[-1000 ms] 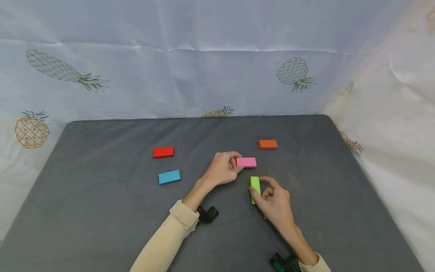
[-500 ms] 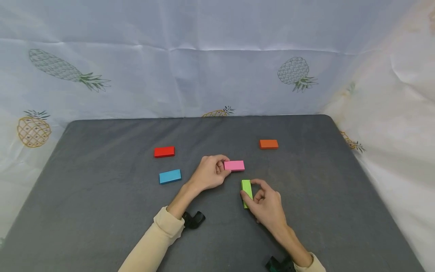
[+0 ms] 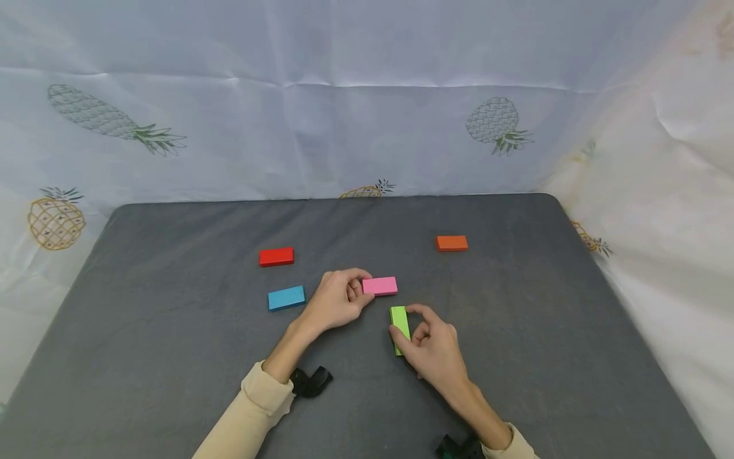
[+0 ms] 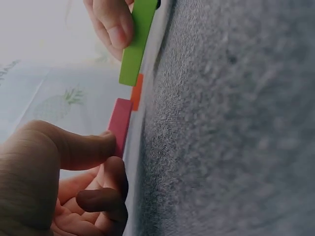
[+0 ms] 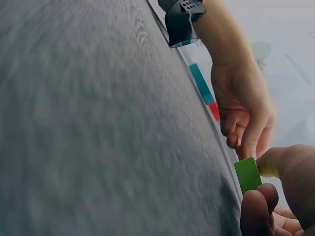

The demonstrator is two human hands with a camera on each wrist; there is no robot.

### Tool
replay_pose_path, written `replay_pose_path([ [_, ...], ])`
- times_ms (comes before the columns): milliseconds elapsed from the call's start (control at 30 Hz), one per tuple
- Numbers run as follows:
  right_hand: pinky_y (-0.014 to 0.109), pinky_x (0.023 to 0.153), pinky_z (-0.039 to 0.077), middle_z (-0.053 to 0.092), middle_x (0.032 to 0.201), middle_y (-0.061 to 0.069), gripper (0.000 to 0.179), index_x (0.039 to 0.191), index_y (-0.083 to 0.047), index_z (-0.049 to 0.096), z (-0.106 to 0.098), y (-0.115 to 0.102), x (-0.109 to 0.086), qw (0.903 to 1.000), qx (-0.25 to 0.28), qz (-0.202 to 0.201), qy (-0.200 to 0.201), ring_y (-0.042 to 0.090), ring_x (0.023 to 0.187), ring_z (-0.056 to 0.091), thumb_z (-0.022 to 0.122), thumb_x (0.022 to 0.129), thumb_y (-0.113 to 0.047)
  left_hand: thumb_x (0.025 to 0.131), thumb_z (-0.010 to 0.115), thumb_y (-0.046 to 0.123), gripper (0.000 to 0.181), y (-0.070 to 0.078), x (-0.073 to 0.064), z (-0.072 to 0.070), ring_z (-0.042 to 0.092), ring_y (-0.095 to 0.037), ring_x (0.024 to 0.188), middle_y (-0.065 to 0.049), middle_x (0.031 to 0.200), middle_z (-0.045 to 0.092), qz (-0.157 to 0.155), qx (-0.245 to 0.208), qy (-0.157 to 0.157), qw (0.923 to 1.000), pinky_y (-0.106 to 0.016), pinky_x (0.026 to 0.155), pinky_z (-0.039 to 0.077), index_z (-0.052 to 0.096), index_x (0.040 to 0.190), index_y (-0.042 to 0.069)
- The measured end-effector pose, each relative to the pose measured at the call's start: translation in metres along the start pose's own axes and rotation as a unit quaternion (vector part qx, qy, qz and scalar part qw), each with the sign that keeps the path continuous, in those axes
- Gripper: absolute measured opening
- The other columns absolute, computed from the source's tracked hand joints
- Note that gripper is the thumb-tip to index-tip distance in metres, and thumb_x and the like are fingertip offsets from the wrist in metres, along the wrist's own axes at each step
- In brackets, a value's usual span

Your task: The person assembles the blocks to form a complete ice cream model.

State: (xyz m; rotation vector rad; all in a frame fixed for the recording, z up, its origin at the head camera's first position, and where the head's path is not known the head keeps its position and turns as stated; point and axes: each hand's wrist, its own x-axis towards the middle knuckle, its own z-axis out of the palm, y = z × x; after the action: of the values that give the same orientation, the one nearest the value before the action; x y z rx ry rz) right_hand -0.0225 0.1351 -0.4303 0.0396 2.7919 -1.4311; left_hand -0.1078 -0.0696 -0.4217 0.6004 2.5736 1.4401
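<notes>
My left hand (image 3: 334,299) pinches a pink rectangular block (image 3: 380,286) by its left end, between thumb and forefinger. A lime green block (image 3: 399,328) is pinched by my right hand (image 3: 434,350), its long side pointing away from me. The green block sits just nearer to me and to the right of the pink one, with a small gap between them. In the left wrist view, the pink block (image 4: 122,125) and green block (image 4: 138,42) nearly line up end to end. The right wrist view shows the end face of the green block (image 5: 248,175) between fingertips and thumb.
On the grey cloth-covered table (image 3: 172,382) lie a red block (image 3: 276,257) and a blue block (image 3: 287,298), both left of my left hand. An orange block (image 3: 452,243) lies farther back on the right. Behind hangs a white curtain (image 3: 321,140) with pineapple prints.
Both hands have moved left and slightly toward me, carrying the pink and green blocks along. The red, blue and orange blocks have stayed put.
</notes>
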Motion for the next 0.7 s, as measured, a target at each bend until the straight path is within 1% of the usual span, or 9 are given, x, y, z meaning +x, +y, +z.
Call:
replay_pose_path([
  [167, 0.022, 0.032, 0.036, 0.049, 0.052, -0.006, 0.043, 0.123, -0.008, 0.065, 0.006, -0.006, -0.002, 0.9999, 0.007, -0.002, -0.009, 0.005, 0.028, 0.042, 0.084, 0.086, -0.021, 0.091, 0.074, 0.006, 0.023, -0.002, -0.005, 0.001, 0.045, -0.004, 0.049, -0.001, 0.066, 0.059, 0.005, -0.005, -0.007, 1.0, -0.021, 0.056, 0.046, 0.071, 0.113, -0.002],
  [400, 0.021, 0.033, 0.036, 0.048, 0.051, -0.008, 0.043, 0.123, -0.007, 0.065, 0.017, -0.013, -0.002, 0.9996, 0.011, -0.007, -0.025, 0.003, 0.029, 0.041, 0.083, 0.086, -0.022, 0.09, 0.075, 0.005, 0.024, -0.007, -0.009, 0.0, 0.048, -0.004, 0.05, -0.002, 0.067, 0.062, 0.009, -0.002, 0.001, 1.0, -0.021, 0.056, 0.047, 0.072, 0.112, -0.002],
  [700, 0.02, 0.032, 0.036, 0.049, 0.05, -0.005, 0.041, 0.122, -0.005, 0.066, 0.027, -0.014, 0.001, 0.9994, 0.013, -0.028, -0.016, -0.001, 0.029, 0.04, 0.082, 0.087, -0.02, 0.09, 0.075, 0.005, 0.024, -0.011, -0.01, -0.001, 0.05, -0.003, 0.053, -0.004, 0.071, 0.064, 0.016, 0.0, -0.004, 0.9999, -0.021, 0.055, 0.047, 0.072, 0.113, -0.003],
])
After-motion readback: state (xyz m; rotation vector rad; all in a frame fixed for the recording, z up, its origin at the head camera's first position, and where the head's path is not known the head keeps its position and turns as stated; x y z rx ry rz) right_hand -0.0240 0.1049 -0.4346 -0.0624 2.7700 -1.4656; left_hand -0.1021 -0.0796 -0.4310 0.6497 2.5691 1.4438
